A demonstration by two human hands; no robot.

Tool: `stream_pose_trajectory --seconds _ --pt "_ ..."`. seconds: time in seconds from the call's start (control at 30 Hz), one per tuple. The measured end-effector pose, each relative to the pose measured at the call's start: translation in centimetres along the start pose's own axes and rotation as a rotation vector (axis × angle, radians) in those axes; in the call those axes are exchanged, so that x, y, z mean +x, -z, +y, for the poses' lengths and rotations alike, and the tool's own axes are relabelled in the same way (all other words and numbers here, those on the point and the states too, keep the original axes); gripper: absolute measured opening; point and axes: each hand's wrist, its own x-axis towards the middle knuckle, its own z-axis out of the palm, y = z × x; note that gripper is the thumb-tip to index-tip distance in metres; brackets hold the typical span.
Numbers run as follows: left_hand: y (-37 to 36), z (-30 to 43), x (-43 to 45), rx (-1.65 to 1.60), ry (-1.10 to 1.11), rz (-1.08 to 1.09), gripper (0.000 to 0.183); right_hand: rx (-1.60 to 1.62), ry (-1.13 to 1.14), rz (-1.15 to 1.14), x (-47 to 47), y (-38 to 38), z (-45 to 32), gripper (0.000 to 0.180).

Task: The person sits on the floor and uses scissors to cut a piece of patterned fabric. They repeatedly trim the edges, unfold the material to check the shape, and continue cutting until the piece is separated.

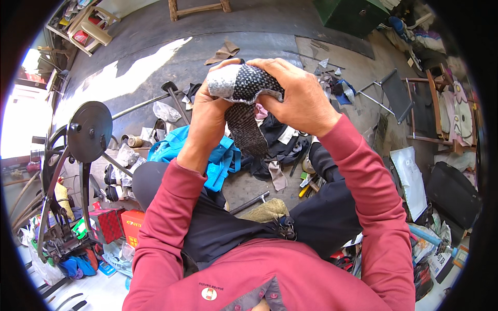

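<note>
Both my hands grip a piece of black-and-white woven fabric (255, 82) with a pale, fleecy patch on its left end, held up in front of my knees. My left hand (206, 112) has its fingers over the pale end and its thumb beneath the near edge. On the other side, my right hand (297, 93) pinches the dark, speckled end between thumb and fingers. A darker woven flap (248, 130) hangs down between the hands; whether it is joined to the upper part is hard to tell. Beneath lie dark cloth scraps (278, 144) and a bright blue bag (218, 167).
A black cast-iron hand-cranked machine with a round wheel (90, 131) stands at left, near red boxes (134, 225). On the floor are a metal rod (251, 202), a yellow-handled tool (304, 190) and a tan cloth (266, 210). A folding stool (395, 95) stands at right.
</note>
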Motion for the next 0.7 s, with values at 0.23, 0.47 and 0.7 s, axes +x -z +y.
stream_pose_trajectory --seconds 0.23,0.47,0.7 --pt "0.2 -0.4 -1.1 -0.103 0.053 -0.079 0.051 -0.233 -0.057 0.146 -0.4 -0.9 -0.5 0.055" --pt "1.8 0.0 -1.2 0.078 0.154 0.039 0.045 0.084 0.026 -0.056 -1.3 -0.5 -0.5 0.085" --pt "1.8 0.1 -2.3 0.230 0.138 -0.194 0.039 0.536 -0.256 -0.498 -2.0 0.2 0.1 0.086"
